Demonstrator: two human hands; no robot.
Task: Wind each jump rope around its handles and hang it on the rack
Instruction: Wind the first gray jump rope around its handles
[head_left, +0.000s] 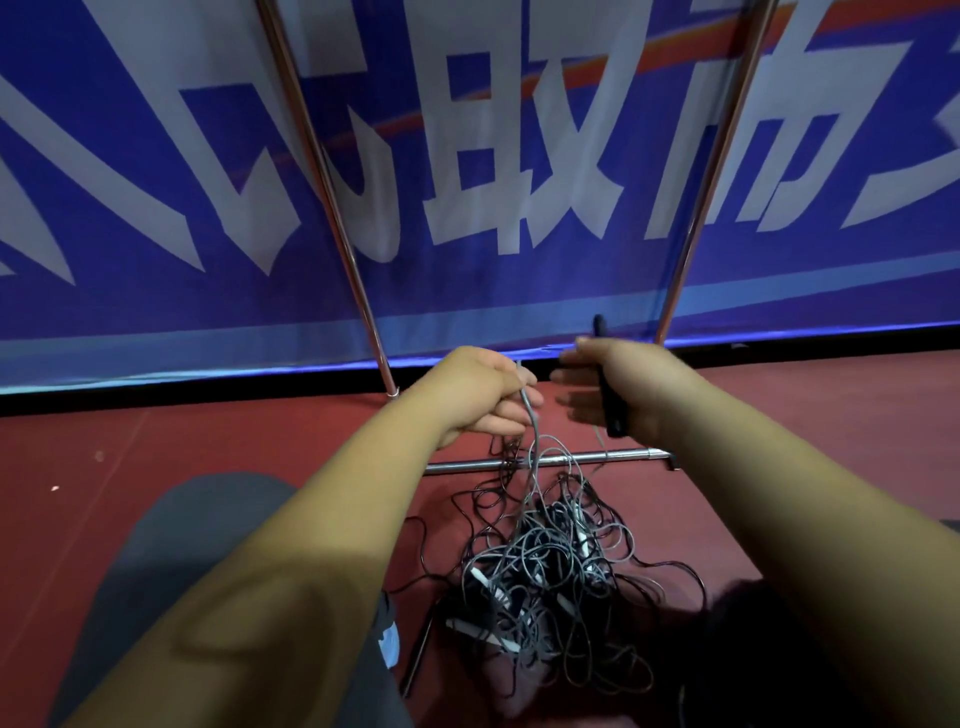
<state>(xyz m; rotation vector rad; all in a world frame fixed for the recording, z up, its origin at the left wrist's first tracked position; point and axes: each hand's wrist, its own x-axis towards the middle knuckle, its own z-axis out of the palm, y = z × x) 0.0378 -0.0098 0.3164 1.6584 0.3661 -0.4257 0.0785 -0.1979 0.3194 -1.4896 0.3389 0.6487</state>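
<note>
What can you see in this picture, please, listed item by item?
pile: one tangle of ropes, number unclear, grey and black, on the floor at bottom centre
rope: one, grey, rising from the pile
handle: one, black, above the pile
rack: one, chrome, two uprights and a floor bar, behind the pile
banner: one, blue with white characters, behind the rack
floor: one, red, under everything
trouser leg: one, dark grey, lower left
left hand: one, grips the rope
right hand: one, holds the handle
</note>
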